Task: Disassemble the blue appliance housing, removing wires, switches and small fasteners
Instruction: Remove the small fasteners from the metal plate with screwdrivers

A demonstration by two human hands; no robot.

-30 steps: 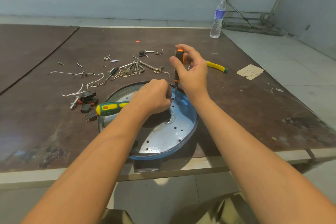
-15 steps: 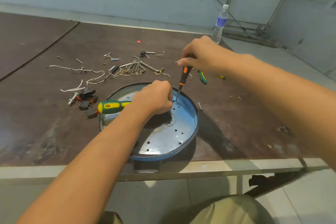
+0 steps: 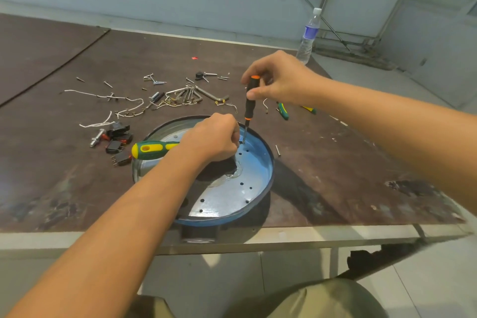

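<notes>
No text is readable; the water bottle (image 3: 308, 36) label is too blurred.

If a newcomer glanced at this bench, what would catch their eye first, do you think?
The round blue housing at the front edge of the table, with the right hand holding a black-and-orange screwdriver tip-down inside its rim. The left hand grips a green-and-yellow screwdriver over it; removed wires and black switches lie scattered to its left.
</notes>
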